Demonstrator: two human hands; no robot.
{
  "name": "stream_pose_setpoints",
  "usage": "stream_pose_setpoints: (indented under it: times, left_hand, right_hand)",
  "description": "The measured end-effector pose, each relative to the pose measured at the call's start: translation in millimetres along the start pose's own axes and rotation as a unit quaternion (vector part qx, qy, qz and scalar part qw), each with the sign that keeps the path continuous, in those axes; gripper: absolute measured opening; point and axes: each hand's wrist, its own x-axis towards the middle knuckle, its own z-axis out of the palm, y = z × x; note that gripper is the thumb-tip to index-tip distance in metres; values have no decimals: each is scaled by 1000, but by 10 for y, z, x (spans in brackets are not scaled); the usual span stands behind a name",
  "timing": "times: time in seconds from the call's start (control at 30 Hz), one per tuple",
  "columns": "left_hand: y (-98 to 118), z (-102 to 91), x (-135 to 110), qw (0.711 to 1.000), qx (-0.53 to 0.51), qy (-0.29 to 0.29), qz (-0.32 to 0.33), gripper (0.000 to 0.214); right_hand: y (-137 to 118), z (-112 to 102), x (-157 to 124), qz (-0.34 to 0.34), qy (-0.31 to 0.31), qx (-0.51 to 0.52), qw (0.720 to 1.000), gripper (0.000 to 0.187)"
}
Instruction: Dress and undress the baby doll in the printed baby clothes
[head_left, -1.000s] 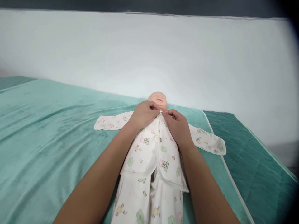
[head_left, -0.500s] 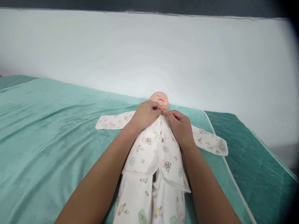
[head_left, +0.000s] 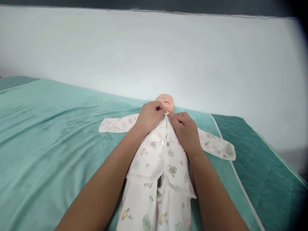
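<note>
A baby doll (head_left: 165, 101) lies on its back on a teal blanket (head_left: 53, 128), dressed in a white printed jacket (head_left: 156, 154) and matching trousers (head_left: 149, 208). My left hand (head_left: 149, 115) pinches the left edge of the jacket at the collar, just under the doll's chin. My right hand (head_left: 185, 130) pinches the right edge of the collar, fingertips meeting the left hand's. A button (head_left: 163, 141) shows on the front lower down. Both sleeves lie spread out flat to the sides.
A white wall (head_left: 168, 57) rises right behind the doll's head. A darker quilted green mat (head_left: 264, 170) lies under the blanket at the right, its edge running diagonally toward the front.
Both hands stay at the collar with only small finger shifts. The view has drifted slightly, and the hands sit a touch closer to the chin.
</note>
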Motion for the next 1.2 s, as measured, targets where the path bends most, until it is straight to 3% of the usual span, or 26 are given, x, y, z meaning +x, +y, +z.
stream_pose_setpoints:
  times: [0.23, 0.5, 0.77, 1.2]
  left_hand:
    - [27, 20, -44, 1000, -10, 21, -4, 20]
    - [72, -20, -356, 1000, -7, 23, 19, 18]
    - [21, 16, -397, 995, 74, 21, 67, 36]
    - [-25, 51, -426, 974, 199, 34, 107, 37]
  right_hand:
    - [0, -17, 5, 13, -38, 27, 999, 20]
    - [-44, -49, -92, 28, -20, 29, 999, 27]
    - [-90, -58, -116, 26, -11, -3, 1000, 27]
    - [-92, -49, -165, -2, 22, 35, 999, 20]
